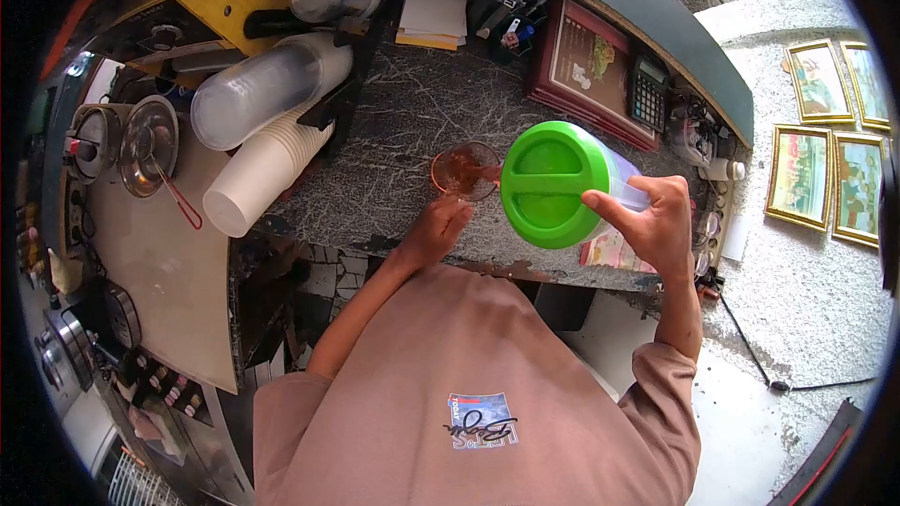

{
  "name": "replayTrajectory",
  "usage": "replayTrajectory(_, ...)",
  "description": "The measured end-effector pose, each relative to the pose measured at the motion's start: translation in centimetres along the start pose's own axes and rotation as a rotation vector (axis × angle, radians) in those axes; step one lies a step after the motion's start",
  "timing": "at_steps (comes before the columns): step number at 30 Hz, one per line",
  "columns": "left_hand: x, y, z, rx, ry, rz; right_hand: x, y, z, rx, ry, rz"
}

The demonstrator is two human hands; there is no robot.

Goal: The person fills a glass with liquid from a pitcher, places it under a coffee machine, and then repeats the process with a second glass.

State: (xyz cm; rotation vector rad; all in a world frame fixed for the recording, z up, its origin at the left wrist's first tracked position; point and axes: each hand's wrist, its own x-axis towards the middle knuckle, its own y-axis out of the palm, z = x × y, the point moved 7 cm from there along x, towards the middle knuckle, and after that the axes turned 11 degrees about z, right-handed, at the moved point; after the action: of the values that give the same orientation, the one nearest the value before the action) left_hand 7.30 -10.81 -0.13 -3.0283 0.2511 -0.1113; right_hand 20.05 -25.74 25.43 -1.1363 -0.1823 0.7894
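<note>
My right hand [659, 221] grips a clear plastic pitcher [621, 171] with a bright green lid [551, 186], its thumb resting on the lid's edge. The pitcher is tilted to the left, and reddish-brown liquid runs from its spout. Under the spout stands a clear glass cup [466, 171] with reddish-brown liquid inside. At the cup's near side my left hand [437, 234] is closed, fingers curled against it; a handle, if there is one, is hidden by the fingers. Both the cup and pitcher are over the dark, scratched counter [394, 122].
Stacked paper cups [262, 173] and plastic cups [258, 98] lie on the left, near a metal strainer [148, 145]. Menu books [591, 70], a calculator [649, 92] and a pen holder [506, 23] line the counter's back. Papers [433, 5] lie there too. Framed pictures [799, 178] hang at right.
</note>
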Motion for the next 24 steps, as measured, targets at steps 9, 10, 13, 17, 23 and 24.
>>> replayTrajectory(9, 0.1, 0.1, 0.1, -0.001, -0.013, 0.023, 0.0, -0.2, 0.3, 0.023, -0.011, 0.006)
replayTrajectory(10, 0.1, 0.1, 0.1, -0.001, -0.013, 0.024, 0.0, -0.2, 0.2, 0.023, -0.011, 0.006)
replayTrajectory(13, 0.1, -0.1, -0.3, 0.015, 0.043, -0.017, 0.0, -0.2, 0.2, -0.013, -0.013, 0.01)
replayTrajectory(17, -0.1, 0.2, 0.7, -0.005, 0.01, 0.006, 0.0, -0.3, 0.3, 0.01, -0.013, 0.006)
replayTrajectory(23, 0.1, 0.1, 0.1, -0.014, 0.007, 0.008, 0.0, -0.3, 0.3, 0.006, -0.023, 0.005)
replayTrajectory(24, 0.1, -0.1, -0.2, -0.016, 0.02, -0.013, 0.0, -0.4, 0.4, 0.006, -0.03, 0.003)
